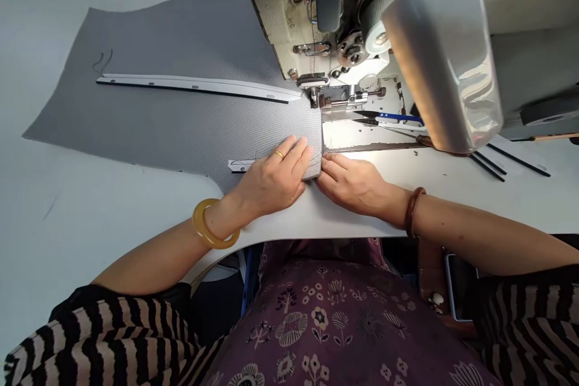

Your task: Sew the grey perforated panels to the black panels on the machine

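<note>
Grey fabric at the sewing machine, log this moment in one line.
left hand: on grey fabric | right hand: at fabric's edge | presser foot: at same edge | long white strip: lying on fabric | blue-handled snips: right of foot

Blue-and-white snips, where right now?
Head view, right side: the snips lie on the machine bed, beyond the right hand, between the presser foot and the clear shield.

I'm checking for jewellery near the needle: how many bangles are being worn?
2: a yellow bangle on the wrist of the left hand, a brown bangle on that of the right hand. The sleeves could hide more.
</note>
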Motion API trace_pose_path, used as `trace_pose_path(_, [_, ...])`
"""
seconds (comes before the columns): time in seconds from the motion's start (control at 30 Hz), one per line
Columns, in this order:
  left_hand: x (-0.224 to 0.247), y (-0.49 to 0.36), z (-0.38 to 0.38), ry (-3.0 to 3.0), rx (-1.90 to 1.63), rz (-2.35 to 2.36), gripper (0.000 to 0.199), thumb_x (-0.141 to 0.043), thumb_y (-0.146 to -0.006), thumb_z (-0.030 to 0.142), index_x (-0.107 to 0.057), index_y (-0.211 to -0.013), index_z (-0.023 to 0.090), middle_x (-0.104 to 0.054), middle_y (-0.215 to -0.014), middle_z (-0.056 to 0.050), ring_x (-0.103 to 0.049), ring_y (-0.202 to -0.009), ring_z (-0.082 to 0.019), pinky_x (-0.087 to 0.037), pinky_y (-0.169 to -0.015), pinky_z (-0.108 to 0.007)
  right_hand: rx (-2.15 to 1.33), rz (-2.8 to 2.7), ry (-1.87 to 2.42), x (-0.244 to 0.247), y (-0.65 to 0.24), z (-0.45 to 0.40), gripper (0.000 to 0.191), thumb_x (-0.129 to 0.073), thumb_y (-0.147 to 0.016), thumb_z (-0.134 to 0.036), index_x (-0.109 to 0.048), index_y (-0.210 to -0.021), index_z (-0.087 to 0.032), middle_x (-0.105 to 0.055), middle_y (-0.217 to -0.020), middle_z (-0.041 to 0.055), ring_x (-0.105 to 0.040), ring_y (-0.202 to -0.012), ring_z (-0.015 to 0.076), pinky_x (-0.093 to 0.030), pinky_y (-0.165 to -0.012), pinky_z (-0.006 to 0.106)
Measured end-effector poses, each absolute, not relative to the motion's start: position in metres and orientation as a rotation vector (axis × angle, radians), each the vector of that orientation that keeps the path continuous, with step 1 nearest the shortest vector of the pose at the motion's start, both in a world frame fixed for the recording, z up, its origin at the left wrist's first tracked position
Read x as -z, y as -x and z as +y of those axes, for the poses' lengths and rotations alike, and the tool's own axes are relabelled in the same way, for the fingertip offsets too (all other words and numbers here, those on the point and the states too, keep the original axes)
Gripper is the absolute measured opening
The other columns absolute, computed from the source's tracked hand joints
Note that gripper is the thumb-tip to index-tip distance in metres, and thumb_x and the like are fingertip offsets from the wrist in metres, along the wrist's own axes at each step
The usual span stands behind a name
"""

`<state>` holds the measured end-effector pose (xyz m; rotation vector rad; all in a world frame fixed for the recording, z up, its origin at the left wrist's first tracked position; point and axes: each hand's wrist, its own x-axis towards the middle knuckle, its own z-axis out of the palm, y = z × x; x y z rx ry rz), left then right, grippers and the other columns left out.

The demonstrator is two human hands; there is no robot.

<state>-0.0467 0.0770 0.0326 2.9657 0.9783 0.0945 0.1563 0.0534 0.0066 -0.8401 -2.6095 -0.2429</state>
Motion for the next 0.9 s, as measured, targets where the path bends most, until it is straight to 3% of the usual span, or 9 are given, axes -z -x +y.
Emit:
trace_pose_path(0.2, [-0.031,0.045,0.075,-3.079,-0.166,0.968,0.050,-0.037,-0.087,0.021,-0.057,-0.128,0.000,-0.060,-0.131,-0.020,-0.057,-0.123,-0.031,-0.057,-0.091,-0.039,0.239,-2.600,0.841,-0.006,-0.156,0.052,0.032,-0.038,-0.093,-0.005,-0.057,-0.069,-0.016,-0.057,-0.067,0.0052,-0.050,-0.068,0.0166,-0.047,-0.062,0.028])
trace_pose_path(0.47, [-0.028,0.041,0.078,-3.047,-0.151,1.004,0.050,-0.039,-0.087,0.020,-0.056,-0.130,0.001,-0.059,-0.132,-0.021,-0.055,-0.123,-0.031,-0.056,-0.092,-0.039,0.339,-2.545,0.841,-0.006,-0.155,0.055,0.030,-0.046,-0.093,-0.013,-0.059,-0.066,-0.016,-0.058,-0.067,0.0061,-0.053,-0.073,0.0176,-0.050,-0.070,0.028])
trace_pose_path(0.9, [-0.019,0.035,0.123,-2.910,-0.163,1.061,0.052,-0.041,-0.085,0.018,-0.050,-0.134,0.004,-0.054,-0.136,-0.021,-0.048,-0.130,-0.033,-0.053,-0.093,-0.044,0.032,-2.566,1.175,-0.003,-0.153,0.082,0.035,-0.037,-0.098,-0.025,-0.067,-0.087,-0.011,-0.063,-0.089,0.0122,-0.049,-0.089,0.0224,-0.040,-0.082,0.034])
